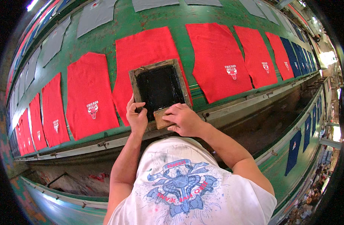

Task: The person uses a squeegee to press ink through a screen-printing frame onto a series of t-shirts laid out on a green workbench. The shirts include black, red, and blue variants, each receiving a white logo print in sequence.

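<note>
A wooden-framed printing screen (184,80) with a dark mesh lies on a red fabric panel (144,47) on the long green table. My left hand (137,117) is closed round the near left corner of its frame, thumb bent inward. At the near side of the screen, the fingers of my right hand (185,119) grip a wooden squeegee (161,119) from above. The squeegee's lower edge is hidden. The part of the panel beneath the screen cannot be seen.
More red panels with a small white print, such as one panel (217,56) on the right, line the green table (202,17). Grey panels (95,18) lie on its far side, navy ones (294,52) farther right. A metal rail (235,99) edges the table; another table (275,165) stands behind me.
</note>
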### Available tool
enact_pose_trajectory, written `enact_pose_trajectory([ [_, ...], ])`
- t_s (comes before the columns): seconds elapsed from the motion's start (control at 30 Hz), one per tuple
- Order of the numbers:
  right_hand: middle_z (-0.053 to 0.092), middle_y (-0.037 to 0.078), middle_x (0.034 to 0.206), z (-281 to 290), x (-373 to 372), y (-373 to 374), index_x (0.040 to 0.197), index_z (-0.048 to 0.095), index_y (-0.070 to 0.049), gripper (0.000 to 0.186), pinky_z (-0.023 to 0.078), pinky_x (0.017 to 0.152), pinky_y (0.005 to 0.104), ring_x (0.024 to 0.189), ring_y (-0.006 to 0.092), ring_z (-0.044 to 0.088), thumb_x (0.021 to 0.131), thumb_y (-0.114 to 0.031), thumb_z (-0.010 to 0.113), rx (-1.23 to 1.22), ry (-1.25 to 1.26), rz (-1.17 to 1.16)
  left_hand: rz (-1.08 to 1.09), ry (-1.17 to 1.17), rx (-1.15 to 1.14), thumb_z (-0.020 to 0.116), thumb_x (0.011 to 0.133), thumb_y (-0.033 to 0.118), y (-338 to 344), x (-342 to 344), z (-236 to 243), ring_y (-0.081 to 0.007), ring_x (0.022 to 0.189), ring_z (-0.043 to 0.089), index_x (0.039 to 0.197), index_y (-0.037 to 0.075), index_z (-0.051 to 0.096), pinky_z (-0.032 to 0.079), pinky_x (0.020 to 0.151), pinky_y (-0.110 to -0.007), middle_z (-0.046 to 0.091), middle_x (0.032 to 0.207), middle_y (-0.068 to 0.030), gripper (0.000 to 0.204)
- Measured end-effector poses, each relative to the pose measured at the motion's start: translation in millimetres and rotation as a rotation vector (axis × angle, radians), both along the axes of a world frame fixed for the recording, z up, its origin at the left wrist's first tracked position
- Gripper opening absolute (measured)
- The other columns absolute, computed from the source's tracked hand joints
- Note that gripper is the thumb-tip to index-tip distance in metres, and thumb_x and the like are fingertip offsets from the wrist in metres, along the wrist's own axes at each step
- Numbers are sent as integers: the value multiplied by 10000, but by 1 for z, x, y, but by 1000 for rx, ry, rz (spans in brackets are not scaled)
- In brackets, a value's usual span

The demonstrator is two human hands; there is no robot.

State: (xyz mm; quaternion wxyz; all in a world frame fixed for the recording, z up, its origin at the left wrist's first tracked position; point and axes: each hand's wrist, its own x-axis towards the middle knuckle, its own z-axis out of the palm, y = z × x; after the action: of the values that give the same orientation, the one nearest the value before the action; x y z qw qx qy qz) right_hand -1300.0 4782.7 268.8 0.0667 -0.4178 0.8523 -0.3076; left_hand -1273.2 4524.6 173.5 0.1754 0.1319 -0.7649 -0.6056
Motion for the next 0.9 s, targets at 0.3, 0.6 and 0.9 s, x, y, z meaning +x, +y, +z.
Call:
enact_pose_trajectory([
  [0.3, 576, 243, 1619, -31, -10, 37, 1618, 531, 37, 798, 353, 1327, 446, 1535, 361, 521, 923, -181, 856, -403, -635, -626, -26, 170, -249, 696, 792, -160, 9, 12, 25, -390, 1513, 561, 1002, 50, 777, 463, 1211, -443, 564, 1663, -288, 307],
  [0.6, 471, 205, 1710, -12, 3, 6, 1593, 623, -60, 700, 287, 1344, 485, 1613, 345, 408, 928, -144, 826, -687, -461, -241, 98, 147, -272, 688, 824, -203, -44, 48, 87, -329, 1503, 590, 1063, -18, 760, 478, 1209, -417, 557, 1669, -270, 310],
  [0.9, 338, 218, 1785, -8, 25, -72, 1616, 614, -108, 728, 213, 1376, 506, 1687, 389, 295, 919, -83, 821, -742, -651, 203, 329, -13, -145, 628, 1082, 36, -112, 159, 135, -317, 1450, 596, 1181, -40, 751, 455, 1216, -463, 558, 1658, -264, 175],
])
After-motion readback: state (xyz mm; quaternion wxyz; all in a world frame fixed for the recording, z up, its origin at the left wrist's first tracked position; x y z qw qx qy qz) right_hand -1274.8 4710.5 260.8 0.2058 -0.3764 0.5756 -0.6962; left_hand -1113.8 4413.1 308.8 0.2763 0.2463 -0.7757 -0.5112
